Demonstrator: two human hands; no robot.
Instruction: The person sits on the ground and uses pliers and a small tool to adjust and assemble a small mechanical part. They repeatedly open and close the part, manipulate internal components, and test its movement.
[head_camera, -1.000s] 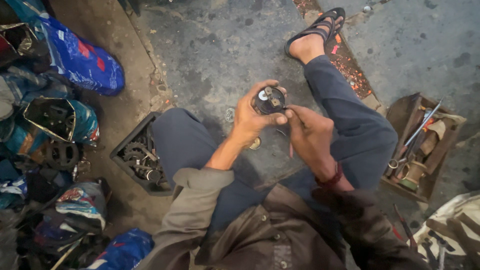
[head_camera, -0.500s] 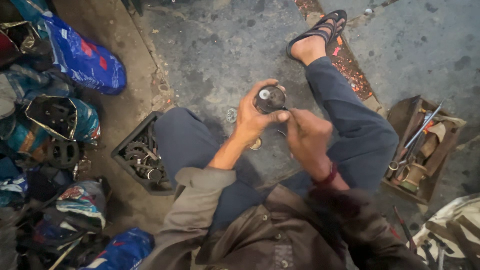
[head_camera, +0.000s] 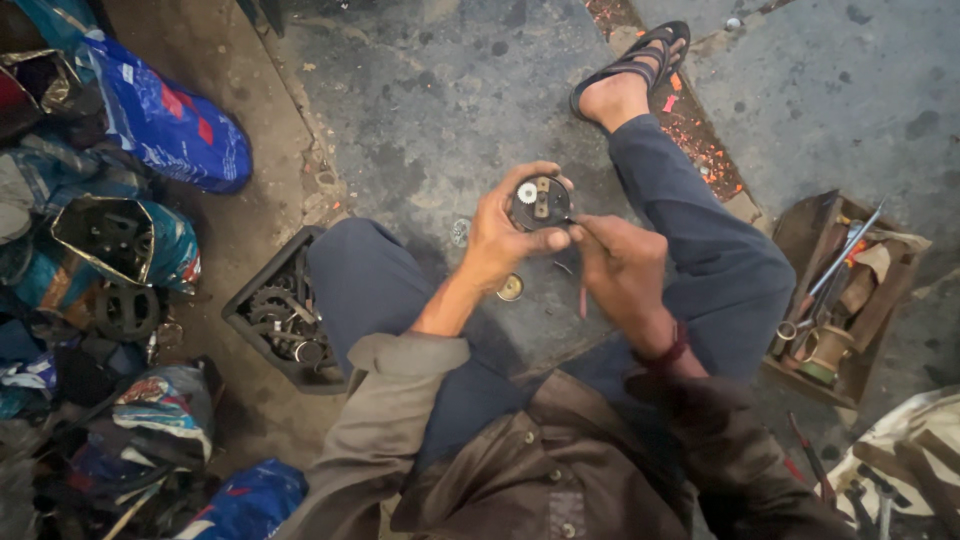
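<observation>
Stained concrete floor underfoot. Sat flanked by several stuffed sacks, one black crate of gears, one wooden tool tray. Left hand gripped round dark part above knees; right hand pinched thin tool against it.

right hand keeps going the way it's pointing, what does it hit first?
The right hand points up-left with a thin tool, straight at the round dark part held in the left hand. That part comes first; the tool tip looks already at its edge.
</observation>
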